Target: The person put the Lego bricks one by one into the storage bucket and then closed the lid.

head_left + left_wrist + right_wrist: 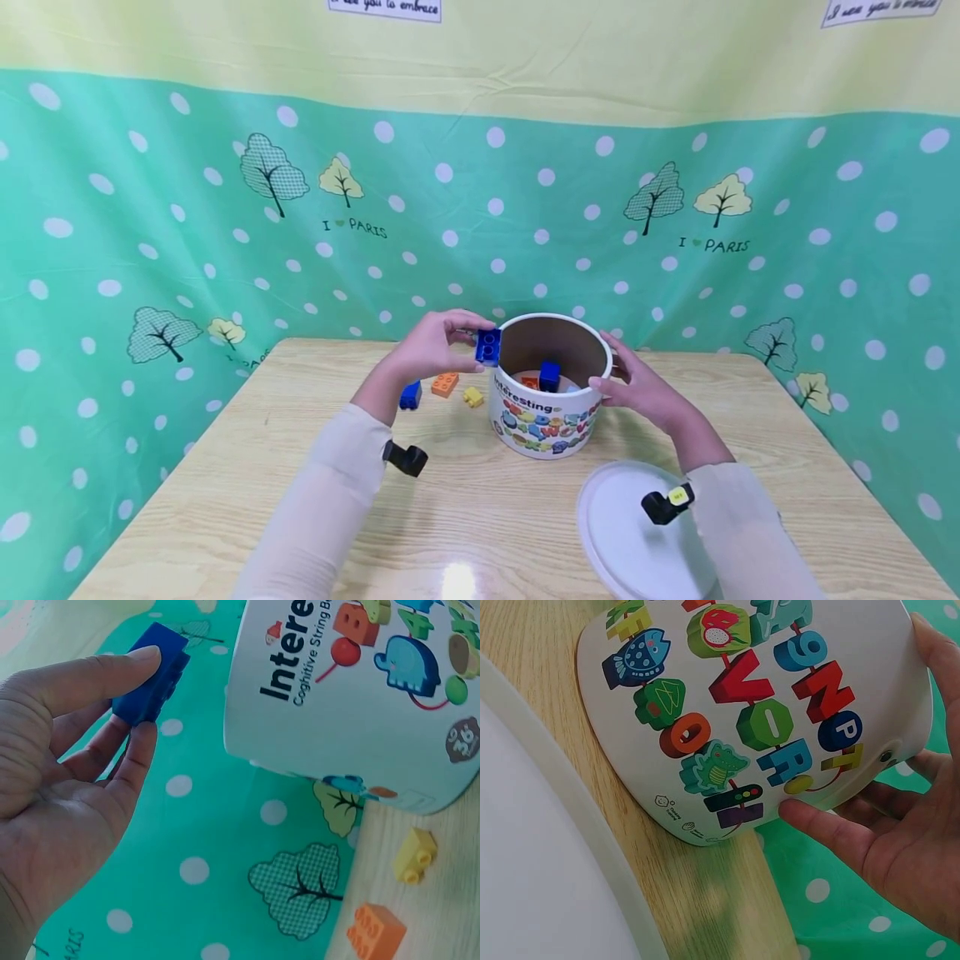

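My left hand pinches a blue toy brick between thumb and fingers, at the left side of the rim of a white printed bucket. The left wrist view shows the thumb flat on one face of the brick and the fingertips under it. On the bucket's other side, my right hand grips the wall near the rim, its thumb toward the front and fingers toward the back. Inside the bucket lie another blue brick and an orange-red brick.
Left of the bucket, a blue brick, an orange brick and a small yellow brick lie on the wooden table. A round white lid lies at the front right, under the right forearm. A patterned curtain hangs behind.
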A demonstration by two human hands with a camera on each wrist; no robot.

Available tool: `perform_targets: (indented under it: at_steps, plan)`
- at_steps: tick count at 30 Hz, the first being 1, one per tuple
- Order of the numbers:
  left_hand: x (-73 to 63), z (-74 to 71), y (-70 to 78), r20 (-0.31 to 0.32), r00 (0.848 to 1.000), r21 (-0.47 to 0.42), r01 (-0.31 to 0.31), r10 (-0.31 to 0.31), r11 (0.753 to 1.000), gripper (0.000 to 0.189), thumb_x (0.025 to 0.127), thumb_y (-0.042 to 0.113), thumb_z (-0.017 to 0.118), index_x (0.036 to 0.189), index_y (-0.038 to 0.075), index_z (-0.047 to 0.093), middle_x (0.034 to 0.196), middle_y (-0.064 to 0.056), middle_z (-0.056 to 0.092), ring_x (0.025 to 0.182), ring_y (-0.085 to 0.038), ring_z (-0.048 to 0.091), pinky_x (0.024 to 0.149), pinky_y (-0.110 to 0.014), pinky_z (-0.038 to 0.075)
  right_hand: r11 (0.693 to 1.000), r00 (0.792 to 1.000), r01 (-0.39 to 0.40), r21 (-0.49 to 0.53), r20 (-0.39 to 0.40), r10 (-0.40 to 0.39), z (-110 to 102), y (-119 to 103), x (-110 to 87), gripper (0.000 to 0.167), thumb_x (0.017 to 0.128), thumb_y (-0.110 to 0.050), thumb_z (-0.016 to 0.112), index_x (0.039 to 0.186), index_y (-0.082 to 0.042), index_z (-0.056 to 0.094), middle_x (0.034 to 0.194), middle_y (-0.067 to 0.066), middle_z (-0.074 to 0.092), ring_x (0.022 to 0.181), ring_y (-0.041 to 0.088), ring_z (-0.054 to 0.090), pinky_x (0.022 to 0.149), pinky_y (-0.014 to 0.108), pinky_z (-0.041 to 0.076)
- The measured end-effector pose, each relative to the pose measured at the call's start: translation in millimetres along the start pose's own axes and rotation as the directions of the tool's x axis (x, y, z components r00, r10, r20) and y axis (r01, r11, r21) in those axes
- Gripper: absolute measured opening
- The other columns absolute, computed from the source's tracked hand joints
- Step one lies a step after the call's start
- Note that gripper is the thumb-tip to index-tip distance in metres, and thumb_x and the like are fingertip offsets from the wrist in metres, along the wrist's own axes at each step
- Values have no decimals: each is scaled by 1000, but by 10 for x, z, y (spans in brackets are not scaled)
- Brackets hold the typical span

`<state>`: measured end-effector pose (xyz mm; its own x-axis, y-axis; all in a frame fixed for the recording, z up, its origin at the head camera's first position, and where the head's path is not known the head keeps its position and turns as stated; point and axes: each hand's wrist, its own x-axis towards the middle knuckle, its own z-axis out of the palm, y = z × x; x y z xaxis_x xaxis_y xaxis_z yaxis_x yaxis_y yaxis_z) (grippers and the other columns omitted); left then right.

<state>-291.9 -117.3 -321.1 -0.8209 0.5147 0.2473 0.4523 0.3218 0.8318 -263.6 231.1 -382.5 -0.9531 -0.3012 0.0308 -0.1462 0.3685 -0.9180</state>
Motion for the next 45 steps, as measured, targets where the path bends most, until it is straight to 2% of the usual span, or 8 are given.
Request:
perform_targets:
  at_steps: [6,12,17,26,30,36,45]
  plan:
    - [170,42,108,49,999,-38,25,-23,999,53,74,-2,82,124,9,66,129,-5,60,111,-27,62,88,-37,55,1000,1000,0,3,2,0,-8,13,12,94,90,-35,71,157,-31,6,155,24,22,138,45,28,92,55,49]
    - [362,68,195,91,995,-4,36,-36,999,56,73,-3,82,125,11,66,119,-5,63,106,-28,63,81,-32,57,1000,1000,-1,3,5,1,-10,21,10,94,90,-35,71,158,-30,6,154,24,23,137,46,28,92,54,50]
    - [508,81,278,116,993,28,29,-32,999,62,73,-5,82,129,12,63,118,-5,63,104,-25,63,82,-31,57,1000,1000,-6,-2,3,6,-5,28,5,94,90,-36,71,157,-31,6,155,23,22,137,45,28,93,55,49]
    - [700,122,410,148,986,107,59,-75,993,59,74,-4,81,128,12,64,122,-4,64,109,-25,61,86,-31,55,1000,1000,-6,2,3,6,-4,29,2,95,90,-36,71,157,-31,5,156,24,20,138,46,27,92,54,50]
    - [818,136,431,155,985,109,62,-78,992,61,74,-7,80,130,11,63,123,-4,64,111,-24,61,86,-31,55,1000,1000,-6,3,5,6,-21,34,-2,94,90,-37,71,157,-31,5,156,24,20,138,46,26,92,53,51]
    - [978,161,423,178,980,139,63,-87,988,62,75,-12,77,129,15,64,125,-3,63,116,-21,58,87,-30,55,1000,1000,5,9,15,-5,-28,37,5,93,91,-36,70,158,-30,5,155,24,21,139,46,26,92,53,50]
    - [1148,221,429,242,961,167,97,-136,981,61,77,-15,72,130,14,63,128,-3,62,121,-21,55,85,-29,55,1000,1000,4,-4,10,-4,-18,40,1,92,91,-37,69,158,-30,5,156,23,21,139,45,26,93,55,49]
